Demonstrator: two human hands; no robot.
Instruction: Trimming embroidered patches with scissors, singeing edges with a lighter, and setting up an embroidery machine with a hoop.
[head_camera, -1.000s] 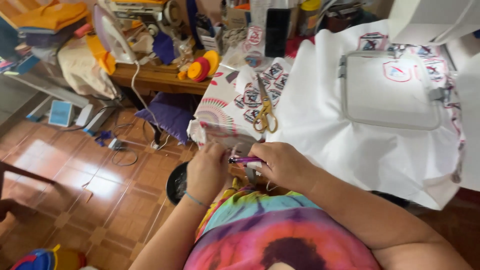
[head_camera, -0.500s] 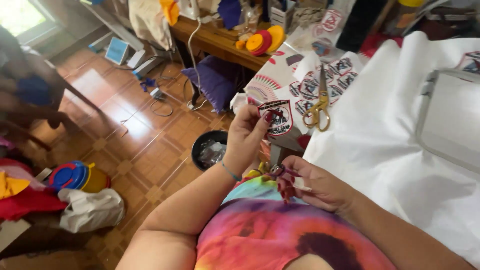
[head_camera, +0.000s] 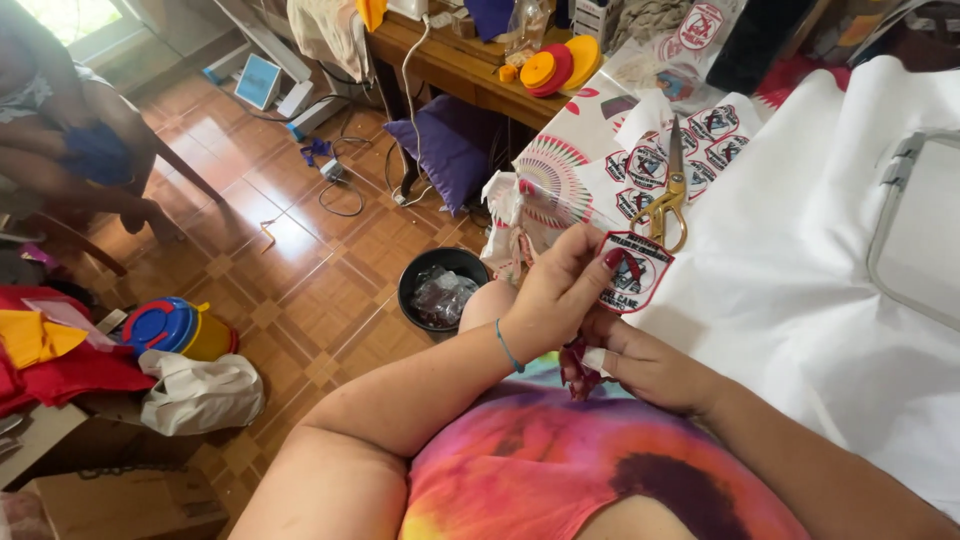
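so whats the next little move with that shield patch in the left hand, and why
Probably bring the right hand up to the shield patch to trim its edge. The left hand pinches the patch upright above the black bin, and the right hand, just below it, seems to hold a small purple tool, though what it is cannot be told.

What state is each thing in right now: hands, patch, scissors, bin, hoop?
left hand: pinching the patch, raised
embroidered patch: cut out, held upright
right hand: low under the patch, closed on a small pink-handled tool
gold-handled scissors: lying closed on the cloth
black bin: open, scraps inside
embroidery hoop: flat on white fabric
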